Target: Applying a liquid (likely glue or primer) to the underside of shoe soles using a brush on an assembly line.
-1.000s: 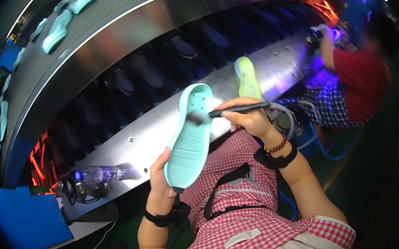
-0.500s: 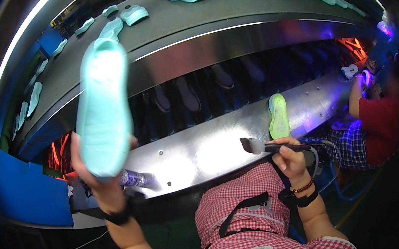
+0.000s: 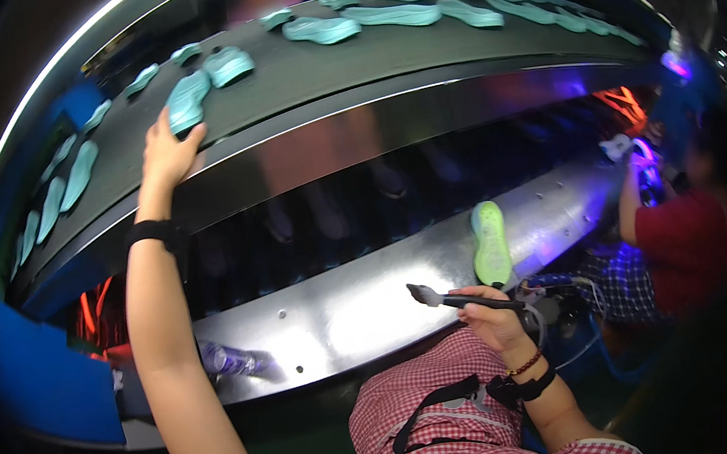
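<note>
My left hand (image 3: pixel 167 155) reaches far over to the belt, its thumb and fingers around the near end of a mint-green shoe sole (image 3: pixel 189 102) that lies there. Part of that end is hidden by the hand. In front of my apron, my right hand (image 3: pixel 492 318) is closed round the black handle of a brush (image 3: pixel 471 301), with the dark bristle tip pointing left. A yellow-green shoe sole (image 3: pixel 491 244) lies on the metal ledge (image 3: pixel 370 284), beyond and slightly right of my right hand.
Several more mint-green soles (image 3: pixel 321 29) lie along the dark conveyor belt (image 3: pixel 310 70). A purple-tinted cylindrical container (image 3: pixel 231 359) lies on the ledge by my left forearm. Red-orange glowing parts (image 3: pixel 96 316) are at both ends. A person in a red shirt (image 3: pixel 690 221) works at the right.
My left hand has moved away over the belt; the sole it held up close has left it. Another sole shows at the belt's left. My right hand still holds the brush.
</note>
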Demonstrator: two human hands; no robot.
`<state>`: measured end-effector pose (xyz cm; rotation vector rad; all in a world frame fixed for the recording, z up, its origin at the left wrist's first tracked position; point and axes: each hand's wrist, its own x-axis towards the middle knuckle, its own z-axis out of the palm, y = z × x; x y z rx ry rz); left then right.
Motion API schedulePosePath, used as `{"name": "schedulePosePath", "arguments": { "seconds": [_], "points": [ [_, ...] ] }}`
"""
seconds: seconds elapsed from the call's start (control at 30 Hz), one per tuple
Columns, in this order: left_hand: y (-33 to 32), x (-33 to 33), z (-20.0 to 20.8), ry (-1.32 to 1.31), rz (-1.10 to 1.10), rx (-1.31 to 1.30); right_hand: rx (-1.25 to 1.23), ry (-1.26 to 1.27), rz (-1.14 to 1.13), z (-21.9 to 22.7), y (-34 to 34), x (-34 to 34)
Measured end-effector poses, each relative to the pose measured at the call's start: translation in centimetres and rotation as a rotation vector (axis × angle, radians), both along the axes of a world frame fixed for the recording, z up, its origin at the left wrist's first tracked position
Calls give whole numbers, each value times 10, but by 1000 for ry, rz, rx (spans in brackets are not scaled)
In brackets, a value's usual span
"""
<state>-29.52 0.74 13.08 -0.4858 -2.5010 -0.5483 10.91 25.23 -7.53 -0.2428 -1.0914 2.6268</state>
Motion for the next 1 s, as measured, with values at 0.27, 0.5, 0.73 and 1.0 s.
{"name": "schedulePosePath", "arguments": {
  "seconds": [0.27, 0.5, 0.73, 1.0],
  "points": [
    [-26, 31, -14, 436, -294, 299, -28, 45, -41, -11, 5, 6],
    [-118, 128, -105, -1023, -1258, 1471, 52, 31, -30, -5, 10, 4],
    [-70, 229, -235, -1323, -1104, 1760, 133, 30, 95, 4, 0, -10],
    [31, 300, -233, -1778, -906, 1937, 264, -140, 200, -2, -27, -47]
  ]
}}
